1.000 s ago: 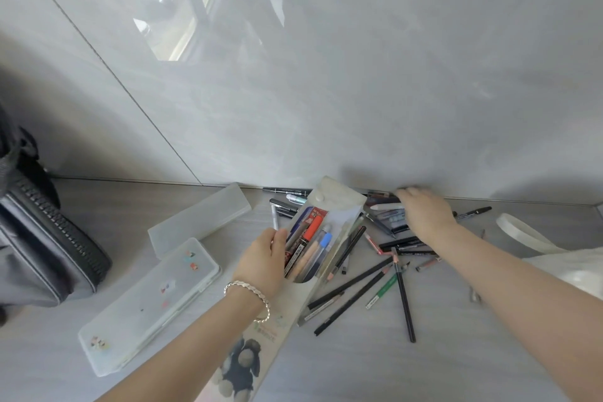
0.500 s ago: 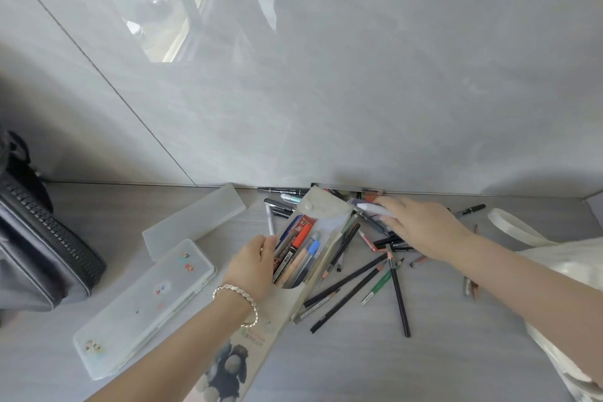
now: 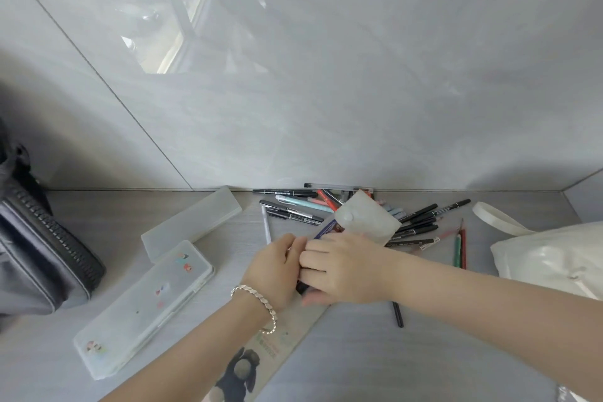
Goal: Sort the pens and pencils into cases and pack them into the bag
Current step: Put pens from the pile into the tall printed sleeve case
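Has the grey bag (image 3: 42, 258) parked at nine o'clock, probably for packing last. Leaves a frosted case (image 3: 192, 222) and a stickered case (image 3: 143, 307) shut at eight o'clock, just beside each other, handy for later sorting. Grips the flap pouch (image 3: 365, 222) at centre with the left hand (image 3: 277, 268), seemingly to steady its mouth. Lays the right hand (image 3: 339, 271) over that mouth, fingers bent; cannot tell whether pinching anything. Shows a purple pen (image 3: 326, 228) poking out toward twelve. Leaves loose pens (image 3: 303, 202) at one o'clock and pencils (image 3: 457, 250) at three, unsorted.

Soft, even daylight — window glare on glossy wall (image 3: 169, 42), wide-angle bending at edges
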The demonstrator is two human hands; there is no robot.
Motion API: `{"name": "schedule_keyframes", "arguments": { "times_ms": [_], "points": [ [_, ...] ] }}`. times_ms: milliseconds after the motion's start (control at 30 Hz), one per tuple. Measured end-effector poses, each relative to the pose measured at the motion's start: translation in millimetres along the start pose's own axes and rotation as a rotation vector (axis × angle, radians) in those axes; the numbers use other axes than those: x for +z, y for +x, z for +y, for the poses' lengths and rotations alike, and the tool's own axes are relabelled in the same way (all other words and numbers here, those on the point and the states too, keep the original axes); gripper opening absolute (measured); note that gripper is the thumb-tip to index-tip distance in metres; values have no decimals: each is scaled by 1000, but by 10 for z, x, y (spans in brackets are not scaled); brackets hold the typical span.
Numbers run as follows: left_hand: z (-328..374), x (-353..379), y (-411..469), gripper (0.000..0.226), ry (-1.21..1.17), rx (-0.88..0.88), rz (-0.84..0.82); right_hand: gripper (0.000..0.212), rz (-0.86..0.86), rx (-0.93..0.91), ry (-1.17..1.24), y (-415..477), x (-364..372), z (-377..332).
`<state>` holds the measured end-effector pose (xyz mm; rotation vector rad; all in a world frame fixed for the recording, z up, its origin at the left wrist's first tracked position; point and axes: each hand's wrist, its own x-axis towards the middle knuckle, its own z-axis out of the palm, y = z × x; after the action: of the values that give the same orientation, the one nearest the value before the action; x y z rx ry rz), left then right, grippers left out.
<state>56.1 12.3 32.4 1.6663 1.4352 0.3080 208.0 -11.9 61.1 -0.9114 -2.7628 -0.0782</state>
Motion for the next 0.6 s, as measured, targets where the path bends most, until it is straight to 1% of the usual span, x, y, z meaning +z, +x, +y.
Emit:
{"name": "schedule_keyframes", "arguments": {
  "times_ms": [67, 133, 200, 267, 333, 400, 433, 533, 600],
  "points": [
    [6, -42, 5, 37, -50, -27, 57, 29, 92, 71, 96, 2, -31, -91],
    [-9, -96, 10, 39, -40, -43, 139, 17, 219, 204, 122, -58, -51, -148],
    [-33, -129, 5, 40, -25, -48, 182, 17, 288, 372, 165, -125, -62, -198],
    [-61, -124, -11, 40, 1, -47, 173, 21, 245, 511, 162, -164, -29, -237],
    [-84, -100, -30, 39, 33, -55, 149, 29, 148, 637, 138, -176, 18, -245],
    [-85, -69, -53, 38, 50, -61, 128, 37, 83, 788, 184, -185, 33, -234],
    [-83, -57, -64, 38, 57, -61, 123, 41, 67, 858, 231, -187, 36, -215],
    [-52, -35, -103, 36, 109, -62, 113, 46, 103, 1036, 420, -160, 64, -170],
    [-26, -14, -124, 35, 131, -64, 118, 43, 94, 1091, 518, -105, 101, -196]
  ]
}}
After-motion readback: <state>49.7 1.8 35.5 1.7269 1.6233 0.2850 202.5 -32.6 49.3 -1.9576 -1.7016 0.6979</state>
